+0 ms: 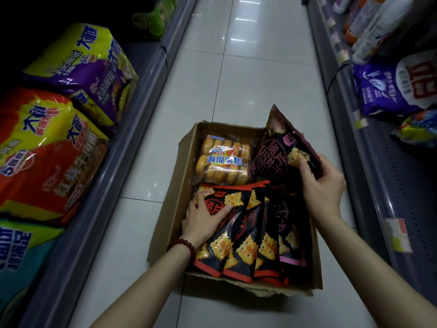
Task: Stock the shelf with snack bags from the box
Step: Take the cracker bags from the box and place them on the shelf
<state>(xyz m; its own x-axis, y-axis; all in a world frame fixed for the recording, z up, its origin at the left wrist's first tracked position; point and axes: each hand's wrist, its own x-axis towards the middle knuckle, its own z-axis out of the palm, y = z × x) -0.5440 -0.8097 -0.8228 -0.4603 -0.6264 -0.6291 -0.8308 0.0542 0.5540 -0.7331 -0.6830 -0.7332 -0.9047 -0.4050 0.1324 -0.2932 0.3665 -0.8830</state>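
An open cardboard box (182,185) stands on the aisle floor. Inside lie several black cracker bags with red trim (250,237), one with pink trim, and a clear pack of sponge cakes (223,160). My left hand (203,218) rests on the leftmost red-trimmed bag, fingers spread over it. My right hand (321,185) grips a black and pink cracker bag (281,147), tilted up at the box's far right corner, with the thumb on its front and the fingers behind it.
The left shelf (99,192) carries large noodle multipacks in purple (85,74), red (47,157) and teal. The right shelf (387,185) holds a purple and white bag (392,88), bottles and price tags. White floor tiles (236,79) run ahead between the shelves.
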